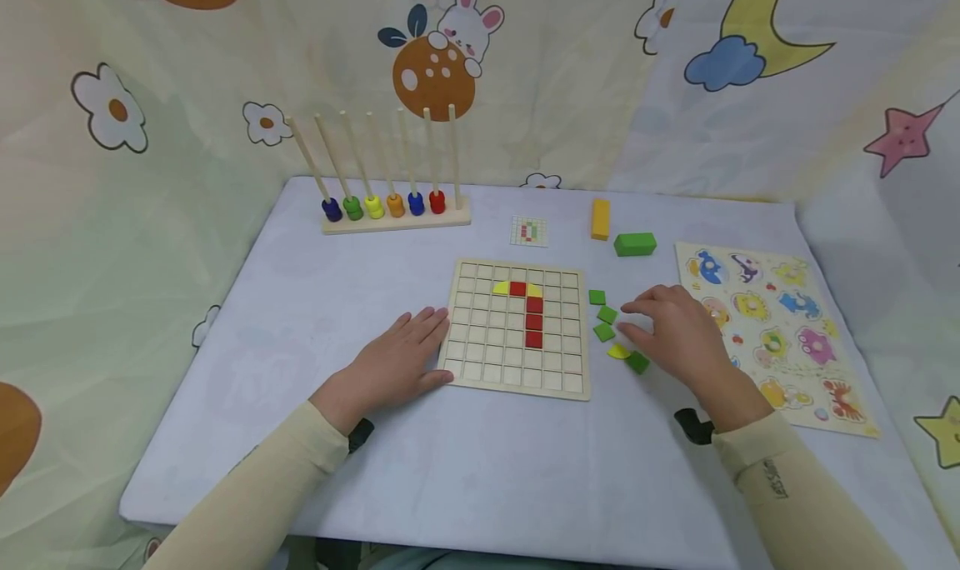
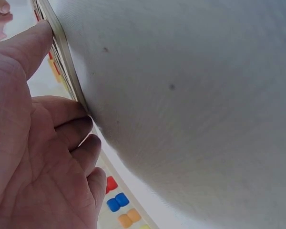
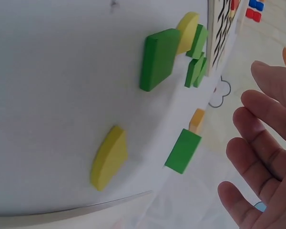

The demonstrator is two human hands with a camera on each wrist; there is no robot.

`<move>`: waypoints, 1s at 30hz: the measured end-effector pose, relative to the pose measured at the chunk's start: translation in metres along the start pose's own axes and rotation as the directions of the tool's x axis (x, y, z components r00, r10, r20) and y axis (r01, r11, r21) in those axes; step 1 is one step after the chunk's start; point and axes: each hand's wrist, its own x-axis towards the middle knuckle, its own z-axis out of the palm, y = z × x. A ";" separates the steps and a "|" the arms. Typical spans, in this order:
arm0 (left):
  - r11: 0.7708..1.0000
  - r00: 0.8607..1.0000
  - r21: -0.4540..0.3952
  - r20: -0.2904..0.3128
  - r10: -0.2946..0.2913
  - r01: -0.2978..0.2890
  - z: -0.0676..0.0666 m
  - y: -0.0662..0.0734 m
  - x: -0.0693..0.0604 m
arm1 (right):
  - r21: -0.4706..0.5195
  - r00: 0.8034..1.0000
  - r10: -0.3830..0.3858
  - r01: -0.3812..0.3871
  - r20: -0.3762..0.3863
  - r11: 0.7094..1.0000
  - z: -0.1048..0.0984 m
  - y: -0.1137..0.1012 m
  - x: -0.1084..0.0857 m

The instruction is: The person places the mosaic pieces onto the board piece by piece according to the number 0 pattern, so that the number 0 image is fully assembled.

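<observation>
Grid board (image 1: 507, 334) is lying just right of the left hand (image 1: 397, 357), its edge touching that hand's straight, released fingers. Across the board, the right hand (image 1: 678, 332) is hovering empty, fingers relaxed, just right of green tiles (image 1: 607, 314) and a yellow piece (image 1: 618, 351). Farther out, a green block (image 1: 635, 244) and orange block (image 1: 600, 220) are lying beyond that hand, an animal board (image 1: 836, 366) to its right; a bead stand (image 1: 405, 226) is standing beyond the left hand.

Pale cream on both my arms, left sleeve (image 1: 262, 487) and right sleeve (image 1: 817, 503); dark lettering (image 1: 775, 478) runs by my right cuff, and black wrist pieces (image 1: 693, 427) peek out!
</observation>
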 end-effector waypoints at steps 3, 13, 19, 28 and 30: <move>1.000 1.000 -0.004 0.002 0.000 0.000 -0.001 0.000 -0.001 | 0.002 1.000 0.011 -0.011 0.023 1.000 0.002 0.004 -0.003; 1.000 1.000 0.004 -0.001 -0.006 0.006 0.001 0.000 0.000 | -0.001 0.999 0.023 -0.023 0.045 1.000 0.009 0.017 -0.011; 1.000 1.000 0.000 -0.003 -0.008 0.008 0.003 -0.001 0.001 | -0.006 0.996 0.064 -0.064 0.058 0.998 0.005 0.029 -0.019; 1.000 1.000 0.005 -0.011 -0.001 0.001 0.007 -0.003 0.003 | -0.031 0.993 0.089 -0.086 0.078 0.996 0.007 0.046 -0.033; 1.000 1.000 0.001 -0.015 0.002 -0.002 0.008 -0.003 0.003 | -0.036 0.993 0.096 -0.093 0.074 0.995 0.008 0.048 -0.036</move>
